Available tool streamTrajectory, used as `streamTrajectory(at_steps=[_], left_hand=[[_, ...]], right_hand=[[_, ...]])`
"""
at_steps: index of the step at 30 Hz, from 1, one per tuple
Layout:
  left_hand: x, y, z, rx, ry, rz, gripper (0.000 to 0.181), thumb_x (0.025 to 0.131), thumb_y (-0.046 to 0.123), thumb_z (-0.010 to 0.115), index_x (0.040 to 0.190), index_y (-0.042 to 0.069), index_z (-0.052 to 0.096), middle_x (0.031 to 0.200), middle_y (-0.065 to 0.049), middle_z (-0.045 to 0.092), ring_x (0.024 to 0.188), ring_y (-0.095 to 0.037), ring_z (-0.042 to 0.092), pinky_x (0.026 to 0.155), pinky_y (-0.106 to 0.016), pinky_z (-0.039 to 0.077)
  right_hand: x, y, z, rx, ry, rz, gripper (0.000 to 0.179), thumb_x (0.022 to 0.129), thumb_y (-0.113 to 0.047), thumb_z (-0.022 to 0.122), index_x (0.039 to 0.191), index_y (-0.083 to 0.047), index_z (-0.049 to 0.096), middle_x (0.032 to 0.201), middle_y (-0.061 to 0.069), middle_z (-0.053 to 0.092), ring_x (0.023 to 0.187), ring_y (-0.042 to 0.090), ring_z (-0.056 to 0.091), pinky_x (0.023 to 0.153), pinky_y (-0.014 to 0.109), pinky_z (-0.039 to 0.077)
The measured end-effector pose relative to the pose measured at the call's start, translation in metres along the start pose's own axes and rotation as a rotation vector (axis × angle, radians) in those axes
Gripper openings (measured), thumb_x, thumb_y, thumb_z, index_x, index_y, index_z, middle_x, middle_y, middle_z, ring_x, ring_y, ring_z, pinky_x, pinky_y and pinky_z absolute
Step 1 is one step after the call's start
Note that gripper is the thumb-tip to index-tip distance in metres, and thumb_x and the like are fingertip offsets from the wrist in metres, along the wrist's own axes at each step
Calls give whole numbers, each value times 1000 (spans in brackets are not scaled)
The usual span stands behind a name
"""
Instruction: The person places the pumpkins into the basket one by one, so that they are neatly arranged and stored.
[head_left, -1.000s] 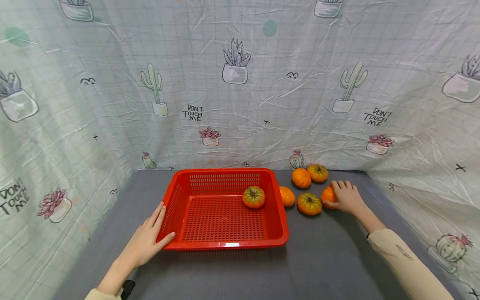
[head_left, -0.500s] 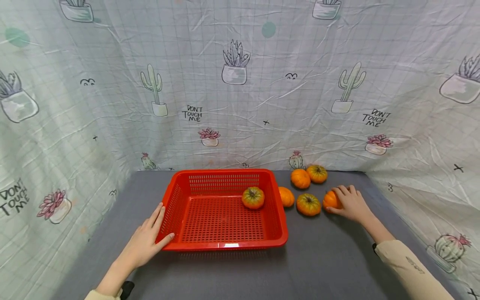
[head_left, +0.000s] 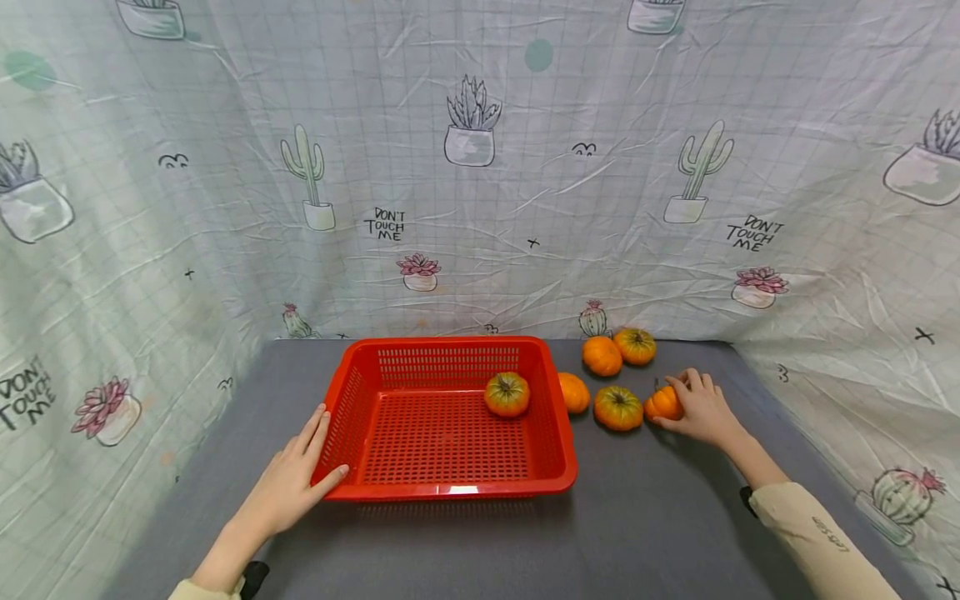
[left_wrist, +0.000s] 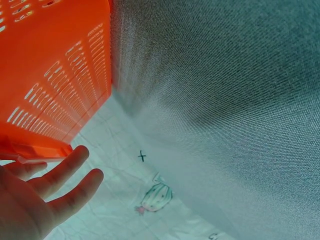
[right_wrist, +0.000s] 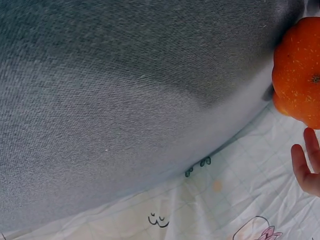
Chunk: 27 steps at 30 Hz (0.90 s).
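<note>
My left hand (head_left: 288, 479) rests along the left rim of a red plastic basket (head_left: 450, 490), thumb at its near corner, fingers fairly straight. In the left wrist view those fingers (left_wrist: 75, 192) lie against the basket's edge. One green-orange pumpkin (head_left: 507, 394) sits inside the basket, toward its right side. Over on the right, my right hand (head_left: 703, 410) grips a small orange pumpkin (head_left: 663, 403) between thumb and fingers, its stem leaning. The right wrist view shows this pumpkin's (right_wrist: 300, 75) underside, partly cut off by the frame, with fingertips touching its lower edge.
Between basket and right hand stand a green-orange pumpkin (head_left: 618, 408) and an orange one (head_left: 574, 392) against the basket's right wall. Farther back sit another orange pumpkin (head_left: 602, 356) and a yellow-green one (head_left: 636, 346). Cactus-print cloth (head_left: 525, 208) encloses the grey tabletop (head_left: 480, 550).
My right hand has drawn slightly toward me, and the pumpkin in its grip has tipped so that its stem now shows. The left hand and basket stay put.
</note>
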<state>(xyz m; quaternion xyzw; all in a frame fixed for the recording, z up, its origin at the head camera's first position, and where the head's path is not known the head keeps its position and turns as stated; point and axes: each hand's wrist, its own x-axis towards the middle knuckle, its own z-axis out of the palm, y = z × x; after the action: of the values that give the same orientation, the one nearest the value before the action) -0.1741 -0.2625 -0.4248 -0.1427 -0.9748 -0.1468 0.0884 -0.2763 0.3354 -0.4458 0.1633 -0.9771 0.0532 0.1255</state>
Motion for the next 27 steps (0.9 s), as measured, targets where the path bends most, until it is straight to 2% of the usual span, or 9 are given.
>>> streamTrajectory(at_steps=[8,17,20,25,27], left_hand=[[1,0,0,-5,-7,-3,79,85,44,52,142,2,17,150,-12,13,117,-39,41,87,-58,36],[1,-1,0,-8,-7,-10,78,85,42,53,142,1,18,149,-13,14,115,-41,43,86,-58,36],[1,-1,0,-9,-7,-10,79,85,43,52,142,2,18,149,-13,14,116,-40,42,86,-58,36],[1,0,0,-6,-6,-8,79,85,45,51,142,2,18,149,-13,14,116,-40,42,87,-58,36],[1,0,0,-5,-3,-6,79,86,46,50,142,2,18,149,-13,14,116,-41,43,86,-58,36]], right_hand=[[3,0,3,16,-90,56,67,72,-48,66,121,-5,49,112,30,48,94,49,44,72,57,33],[6,3,8,9,-115,76,63,72,-60,59,111,-12,46,104,23,56,88,45,50,69,56,35],[6,3,8,2,-119,68,67,70,-58,62,113,-10,46,104,24,55,90,45,49,69,57,36],[6,1,5,-50,-121,38,86,63,-57,69,123,0,47,112,26,52,100,45,46,71,56,36],[5,0,3,-72,-118,20,87,60,-56,71,121,2,49,113,26,51,101,45,45,70,55,36]])
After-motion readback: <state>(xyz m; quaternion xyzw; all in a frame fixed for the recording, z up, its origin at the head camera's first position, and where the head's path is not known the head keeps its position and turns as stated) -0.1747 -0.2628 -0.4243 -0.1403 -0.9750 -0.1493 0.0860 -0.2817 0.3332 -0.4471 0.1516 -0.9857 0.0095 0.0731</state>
